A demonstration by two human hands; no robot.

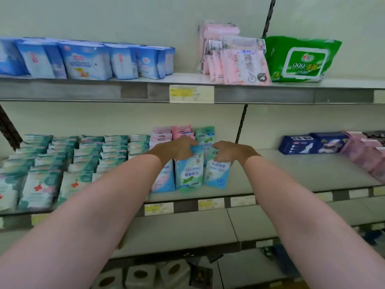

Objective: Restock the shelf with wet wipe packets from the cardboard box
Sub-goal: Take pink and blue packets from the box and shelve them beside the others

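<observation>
Both your arms reach to the middle shelf point(291, 174). Your left hand point(177, 148) has its fingers curled over the top edge of a blue-and-green wet wipe packet point(190, 174), which stands upright at the shelf's front. Your right hand point(230, 152) pinches the top of a second packet point(216, 174) just beside it, tilted slightly. Behind them stand pink packets point(173, 131) and a green packet point(205, 135); rows of teal packets point(62, 159) fill the shelf to the left. The upper shelf point(125, 88) carries blue packs point(87, 61), pink packs point(229, 59) and a large green wipes pack point(302, 59). The cardboard box is out of view.
</observation>
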